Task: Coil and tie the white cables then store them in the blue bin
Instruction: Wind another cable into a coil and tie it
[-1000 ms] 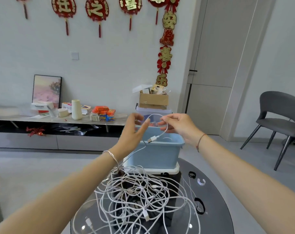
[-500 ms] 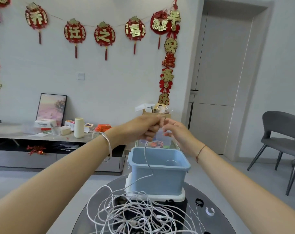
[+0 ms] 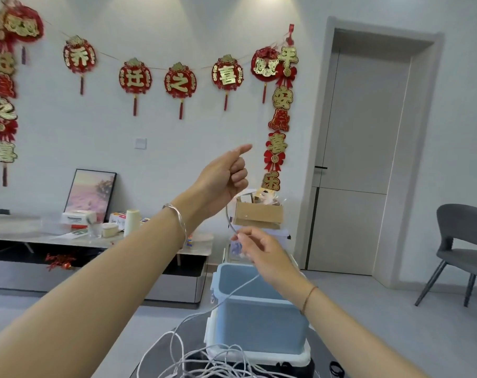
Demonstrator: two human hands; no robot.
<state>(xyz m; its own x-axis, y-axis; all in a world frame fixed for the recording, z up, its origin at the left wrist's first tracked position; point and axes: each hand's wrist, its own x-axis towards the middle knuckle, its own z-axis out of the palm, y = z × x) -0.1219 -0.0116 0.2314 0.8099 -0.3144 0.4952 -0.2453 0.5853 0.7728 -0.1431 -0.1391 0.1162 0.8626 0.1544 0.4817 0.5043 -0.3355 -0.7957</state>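
Observation:
A tangle of white cables point(image 3: 204, 358) lies on the dark round table at the bottom of the view. One white cable point(image 3: 229, 219) rises from it past the blue bin point(image 3: 259, 323). My left hand point(image 3: 223, 178) is raised high with fingers curled round the cable's upper end, the index finger sticking out. A short span of cable hangs from it to my right hand point(image 3: 259, 246), which pinches the cable lower down, above the bin's far rim. The bin stands on a white lid behind the tangle.
A cardboard box point(image 3: 257, 212) sits on a stack behind the bin. A low cabinet point(image 3: 68, 238) with clutter runs along the left wall. A grey chair point(image 3: 463, 246) stands at right by a closed door. Black rings point(image 3: 337, 368) lie on the table's right.
My head has tilted up, so the table sinks in view. My left hand rose up and away with the cable end; my right hand slid down the cable, and the hands parted.

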